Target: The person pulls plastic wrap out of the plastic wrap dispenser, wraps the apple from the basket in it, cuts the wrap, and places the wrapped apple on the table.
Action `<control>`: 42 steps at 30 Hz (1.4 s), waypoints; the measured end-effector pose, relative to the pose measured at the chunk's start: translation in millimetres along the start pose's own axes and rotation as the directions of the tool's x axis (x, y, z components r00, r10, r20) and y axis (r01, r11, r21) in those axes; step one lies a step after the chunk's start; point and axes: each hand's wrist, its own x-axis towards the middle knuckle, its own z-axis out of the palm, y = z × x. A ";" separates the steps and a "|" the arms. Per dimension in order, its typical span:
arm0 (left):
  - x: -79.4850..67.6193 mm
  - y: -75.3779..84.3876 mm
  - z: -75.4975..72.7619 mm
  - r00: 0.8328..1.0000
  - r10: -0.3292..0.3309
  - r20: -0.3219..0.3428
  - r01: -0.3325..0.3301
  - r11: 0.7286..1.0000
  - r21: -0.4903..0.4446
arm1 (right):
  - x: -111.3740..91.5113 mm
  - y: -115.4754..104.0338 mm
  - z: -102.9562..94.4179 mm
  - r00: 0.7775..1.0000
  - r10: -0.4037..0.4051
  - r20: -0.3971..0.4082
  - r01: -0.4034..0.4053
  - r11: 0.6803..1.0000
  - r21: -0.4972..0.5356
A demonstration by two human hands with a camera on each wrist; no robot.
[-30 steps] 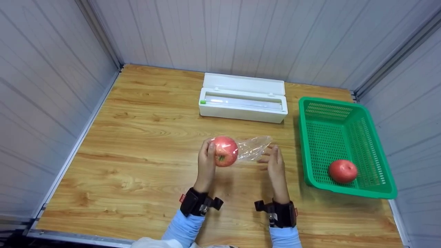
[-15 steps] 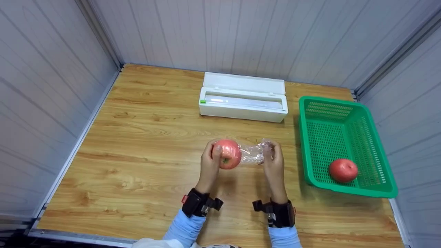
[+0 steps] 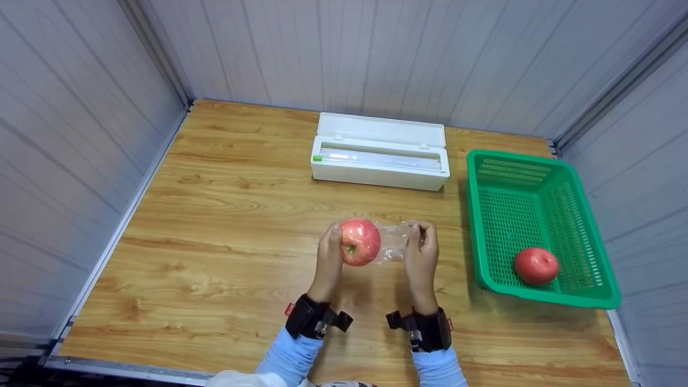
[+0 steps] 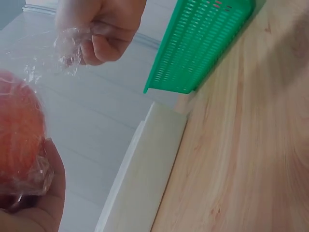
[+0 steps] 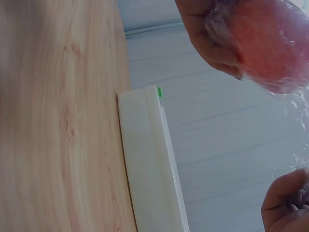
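Note:
A red apple (image 3: 361,242) is held up over the table by my left hand (image 3: 329,258), which grips its left side. Clear plastic wrap (image 3: 393,241) clings round the fruit and stretches out to the right. My right hand (image 3: 422,258) pinches the loose end of that film between thumb and curled fingers. In the left wrist view the right hand (image 4: 104,31) bunches the film, while the wrapped apple (image 4: 19,130) sits in the left palm. The right wrist view shows the left hand's fingers (image 5: 212,50) round the wrapped apple (image 5: 270,46).
Behind the hands stands a white cling-film box (image 3: 379,180), lid raised, a roll inside and a green slider on its left end. At the right is a green basket (image 3: 475,231) holding another apple (image 3: 536,266). Pale panels wall the wooden table (image 3: 226,269) at the back and sides.
My right hand, apart with spread fingers a second ago, has come to pinch the film's loose end and moved slightly left. The left hand and apple have shifted slightly right.

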 end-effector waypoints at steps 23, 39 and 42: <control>-9.5 4.8 10.4 0.994 0.015 0.110 -0.009 0.998 -0.055 | -0.9 26.9 19.6 0.986 -0.070 0.154 0.086 0.991 -0.102; -4.0 2.6 5.0 0.998 -0.070 0.005 0.070 0.997 -0.025 | 14.4 22.3 -8.0 0.967 0.215 0.140 -0.238 0.954 0.183; -3.1 1.4 4.9 0.998 -0.047 -0.039 0.048 0.999 0.006 | 13.6 20.9 -11.6 0.987 0.159 0.033 -0.162 0.945 0.283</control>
